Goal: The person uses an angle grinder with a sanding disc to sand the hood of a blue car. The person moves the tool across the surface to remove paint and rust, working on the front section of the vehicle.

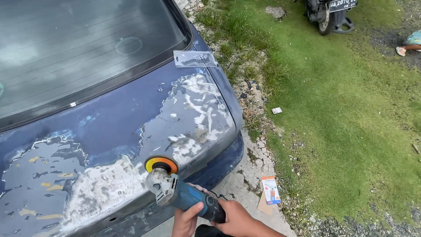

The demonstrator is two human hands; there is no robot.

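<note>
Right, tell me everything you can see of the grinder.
The grinder is a handheld power tool with a blue body, a grey metal head and a black rear grip. Its round orange and yellow pad rests on the worn, patchy paint of the car boot lid, near the rear edge. The left hand grips the body from below and the right hand wraps the rear grip. A thin black cord trails behind.

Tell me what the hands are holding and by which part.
Both hands grip a blue angle grinder by its body: the left hand on the blue middle, the right hand at the dark rear end. Its orange disc meets the car trunk lid.
</note>
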